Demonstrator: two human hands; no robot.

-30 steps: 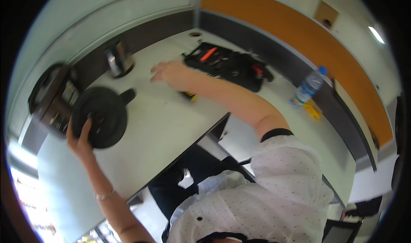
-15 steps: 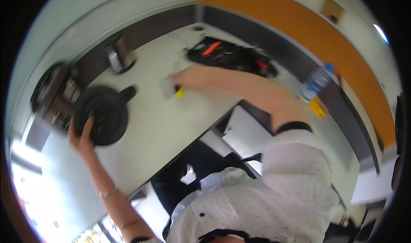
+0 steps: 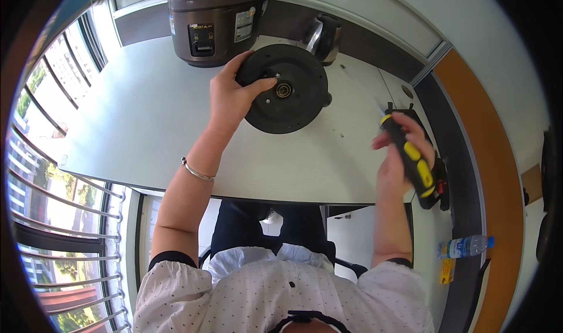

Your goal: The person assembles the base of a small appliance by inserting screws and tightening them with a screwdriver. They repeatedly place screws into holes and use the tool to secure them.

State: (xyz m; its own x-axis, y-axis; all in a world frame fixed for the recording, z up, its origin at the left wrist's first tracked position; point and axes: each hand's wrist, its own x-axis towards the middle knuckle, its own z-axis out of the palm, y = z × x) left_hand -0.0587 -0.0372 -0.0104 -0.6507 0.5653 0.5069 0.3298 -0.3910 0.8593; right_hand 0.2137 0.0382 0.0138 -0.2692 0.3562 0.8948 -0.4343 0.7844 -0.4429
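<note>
My left hand (image 3: 230,95) grips a round black appliance base (image 3: 299,113) by its left edge, thumb across its face. The disc is held up above the white table, flat side toward me. At its middle sits a brass-coloured ring, with small screws near it; a short black stub shows at its right rim. On the right, my right hand (image 3: 404,157), a little blurred, is closed on a screwdriver (image 3: 413,163) with a black and yellow handle. Its thin shaft points up and to the left, apart from the disc.
A brown rice cooker (image 3: 214,25) stands at the back left, a steel and black kettle (image 3: 324,38) behind the disc. Partly behind my right hand lies a black tool case (image 3: 443,183). A water bottle (image 3: 466,247) and a yellow packet (image 3: 447,271) lie at the right. Barred windows line the left.
The view has turned to the right side's far corner less and now faces the table squarely. My right hand has come back from the tabletop near the tool case with the screwdriver; my left still holds the disc.
</note>
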